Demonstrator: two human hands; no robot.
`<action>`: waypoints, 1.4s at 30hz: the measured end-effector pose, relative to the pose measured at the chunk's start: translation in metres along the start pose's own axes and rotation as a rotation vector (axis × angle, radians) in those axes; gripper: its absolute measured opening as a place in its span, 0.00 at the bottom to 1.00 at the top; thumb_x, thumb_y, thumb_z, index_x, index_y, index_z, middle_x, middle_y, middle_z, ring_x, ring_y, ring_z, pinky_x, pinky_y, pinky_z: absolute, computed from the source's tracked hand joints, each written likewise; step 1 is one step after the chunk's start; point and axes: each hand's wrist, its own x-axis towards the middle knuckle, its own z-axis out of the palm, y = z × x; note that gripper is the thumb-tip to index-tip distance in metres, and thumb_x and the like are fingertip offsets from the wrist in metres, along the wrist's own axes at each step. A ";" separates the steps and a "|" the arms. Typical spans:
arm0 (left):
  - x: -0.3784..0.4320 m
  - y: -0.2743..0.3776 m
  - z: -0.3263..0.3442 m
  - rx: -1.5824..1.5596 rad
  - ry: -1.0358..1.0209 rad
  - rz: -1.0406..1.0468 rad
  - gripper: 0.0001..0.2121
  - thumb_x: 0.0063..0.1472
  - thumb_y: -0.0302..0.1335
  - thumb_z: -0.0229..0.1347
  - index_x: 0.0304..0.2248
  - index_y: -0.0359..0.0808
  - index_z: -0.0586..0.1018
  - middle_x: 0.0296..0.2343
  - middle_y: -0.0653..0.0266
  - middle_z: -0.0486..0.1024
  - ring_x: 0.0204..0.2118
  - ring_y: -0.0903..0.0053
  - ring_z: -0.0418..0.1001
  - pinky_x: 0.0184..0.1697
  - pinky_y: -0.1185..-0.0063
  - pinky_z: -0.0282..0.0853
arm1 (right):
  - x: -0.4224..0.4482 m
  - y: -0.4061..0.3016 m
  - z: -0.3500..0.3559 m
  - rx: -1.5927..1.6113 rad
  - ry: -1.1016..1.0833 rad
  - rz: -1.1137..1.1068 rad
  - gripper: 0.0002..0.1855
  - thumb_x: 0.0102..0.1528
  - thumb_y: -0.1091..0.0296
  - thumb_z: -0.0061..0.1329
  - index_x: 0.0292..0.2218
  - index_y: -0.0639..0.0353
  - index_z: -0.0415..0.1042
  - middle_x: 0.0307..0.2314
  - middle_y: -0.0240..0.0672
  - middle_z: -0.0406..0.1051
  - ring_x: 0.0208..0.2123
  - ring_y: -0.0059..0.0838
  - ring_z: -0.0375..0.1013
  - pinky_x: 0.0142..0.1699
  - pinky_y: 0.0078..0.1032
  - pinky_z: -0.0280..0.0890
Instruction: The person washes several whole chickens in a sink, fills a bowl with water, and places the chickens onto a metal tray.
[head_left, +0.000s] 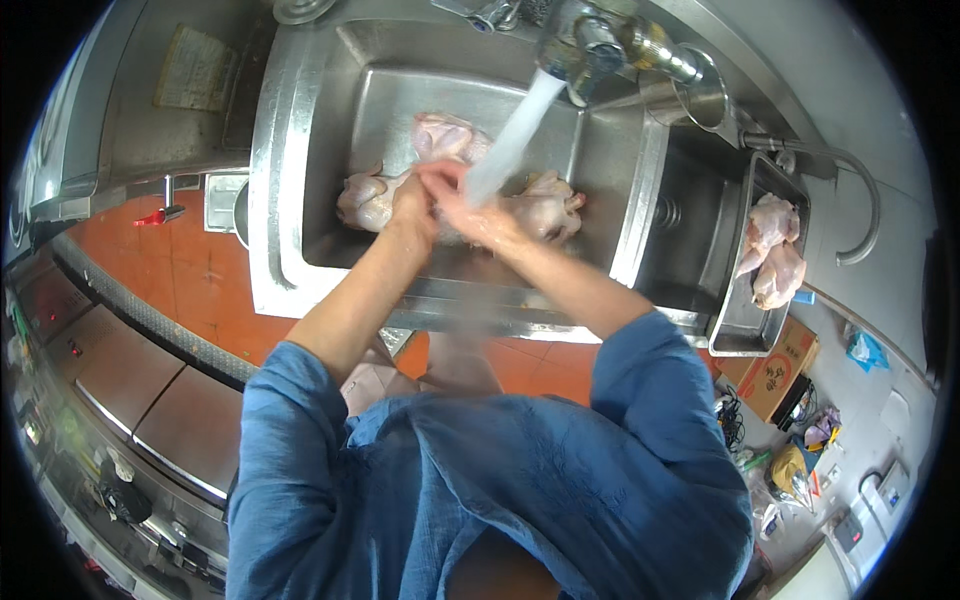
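Water pours from a faucet (596, 41) into a stainless steel sink basin (472, 82). My left hand (415, 201) and my right hand (465, 202) meet beside the falling water, partly overlapping; whether anything is between them cannot be made out. Three raw plucked poultry carcasses lie around them: one (367, 201) just left of my left hand, one (448, 139) beyond both hands, and one (551, 208) to the right, by my right wrist. Two more plucked birds (778, 276) rest in a steel tray (739, 341) at the right.
A second, deeper sink compartment (686, 217) lies between the main basin and the tray. A curved metal pipe (874, 199) stands behind the tray. Below it on the right is a cardboard box (784, 367). The basin's raised front rim (480, 319) runs under my forearms.
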 end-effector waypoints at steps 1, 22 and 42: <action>-0.002 0.000 -0.006 -0.087 0.059 -0.052 0.20 0.64 0.42 0.38 0.41 0.32 0.69 0.33 0.57 0.72 0.33 0.72 0.71 0.41 0.75 0.67 | -0.017 -0.021 -0.002 0.212 -0.016 0.064 0.10 0.54 0.68 0.44 0.36 0.61 0.73 0.33 0.31 0.72 0.38 0.25 0.68 0.49 0.24 0.58; 0.004 0.051 -0.047 1.414 0.168 0.683 0.19 0.50 0.30 0.51 0.43 0.35 0.71 0.35 0.47 0.73 0.41 0.60 0.71 0.41 0.70 0.66 | 0.012 0.001 -0.029 -0.920 -0.347 -0.320 0.35 0.39 0.63 0.54 0.48 0.63 0.56 0.45 0.49 0.57 0.46 0.46 0.60 0.49 0.43 0.56; 0.059 0.080 -0.093 2.769 -0.439 0.459 0.39 0.28 0.47 0.65 0.44 0.39 0.71 0.41 0.55 0.71 0.45 0.64 0.68 0.48 0.72 0.63 | -0.056 -0.009 -0.033 -0.697 -0.266 -0.677 0.35 0.45 0.79 0.42 0.55 0.49 0.51 0.43 0.44 0.63 0.43 0.38 0.64 0.50 0.40 0.53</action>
